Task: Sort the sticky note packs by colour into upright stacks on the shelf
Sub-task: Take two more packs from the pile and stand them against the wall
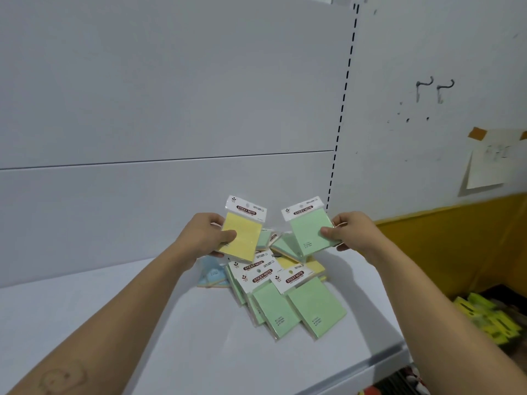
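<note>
My left hand (pixel 205 235) holds a yellow sticky note pack (pixel 245 232) upright above the shelf. My right hand (pixel 349 232) holds a green sticky note pack (pixel 309 232), also lifted and tilted slightly left. Below them a loose pile (pixel 285 295) of packs lies flat on the white shelf (pixel 114 323): several green ones in front, yellow ones (pixel 310 266) behind, and a blue pack (pixel 212 276) at the pile's left, partly hidden by my left wrist.
The white back panel (pixel 171 109) rises behind the shelf, with a slotted upright (pixel 340 115) at its right. The shelf's front edge (pixel 379 363) runs at lower right. Right of it are a yellow wall band (pixel 456 246) and yellow-green goods (pixel 490 317) lower down.
</note>
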Available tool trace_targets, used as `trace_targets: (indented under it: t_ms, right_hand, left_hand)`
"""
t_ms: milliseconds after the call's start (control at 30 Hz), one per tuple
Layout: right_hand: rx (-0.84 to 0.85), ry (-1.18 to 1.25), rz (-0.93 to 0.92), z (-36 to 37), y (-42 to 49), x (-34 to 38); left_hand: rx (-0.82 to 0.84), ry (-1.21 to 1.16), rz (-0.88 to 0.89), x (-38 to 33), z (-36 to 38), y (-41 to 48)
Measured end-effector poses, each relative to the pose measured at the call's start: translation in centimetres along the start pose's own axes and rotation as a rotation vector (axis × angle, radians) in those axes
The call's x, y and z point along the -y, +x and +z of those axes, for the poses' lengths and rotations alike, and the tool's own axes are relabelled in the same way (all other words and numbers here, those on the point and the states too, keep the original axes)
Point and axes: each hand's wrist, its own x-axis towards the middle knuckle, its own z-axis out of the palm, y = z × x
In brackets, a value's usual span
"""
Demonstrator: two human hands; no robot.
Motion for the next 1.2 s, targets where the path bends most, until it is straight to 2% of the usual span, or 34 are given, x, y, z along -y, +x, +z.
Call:
trace_targets:
  t_ms: [133,367,467,667,800,1200]
  right_hand:
    - [0.012,0.045,0.043,1.8,0.5,-0.5]
    - [0.081,-0.184,0.081,2.3,0.4,-0.4]
    - [0.079,-0.124,0.027,1.9,0.4,0.4]
    - [-0.082,-0.044,-0.109,2.2,1.2,1.6]
    - [-0.132,-0.005,-0.163,3.4,1.8,2.7]
    - [-0.011,0.064,-0.332,9.8,0.8,8.3]
  left_hand:
    - [-0.021,-0.039,0.04,-0.6,0.1,0.0]
    - [-0.055,-0.073,0.08,-0.2,-0.1,0.2]
    - [-0.063,-0.059,0.104,0.1,-0.3,0.5]
    - [-0.132,-0.048,0.151,-0.5,-1.4,1.0]
    - [-0.195,-0.065,0.191,-1.0,-2.8,1.0]
    - [-0.337,-0.145,0.204,0.9,-11.4,-2.7]
